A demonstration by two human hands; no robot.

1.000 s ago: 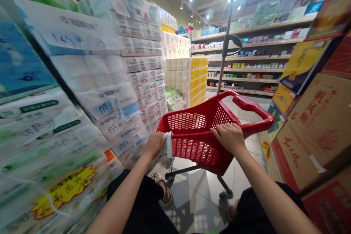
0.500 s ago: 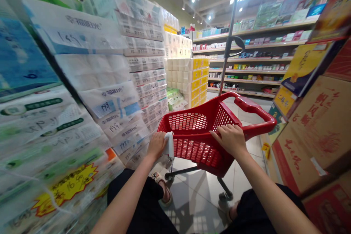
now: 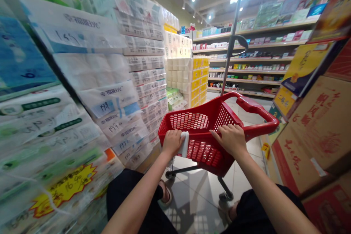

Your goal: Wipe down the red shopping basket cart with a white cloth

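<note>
A red plastic shopping cart (image 3: 204, 153) stands on the tiled floor in front of me, its basket side facing me and its handle to the right. My left hand (image 3: 172, 142) is closed on a white cloth (image 3: 185, 144), which hangs over the near rim towards the left end. Further right, my right hand (image 3: 230, 139) grips the same rim, fingers over the edge and thumb pointing left. The visible part of the basket holds nothing that I can make out.
Stacked tissue packs (image 3: 109, 98) rise on the left, with yellow-sided packs (image 3: 199, 80) behind the cart. Cardboard boxes (image 3: 320, 120) line the right. A metal pole (image 3: 229, 51) stands beyond the cart, before stocked shelves (image 3: 255, 62). My feet are beside the wheels.
My left hand has slid right along the near rim with the white cloth. The cart has shifted very slightly to the right. My right hand has kept its hold.
</note>
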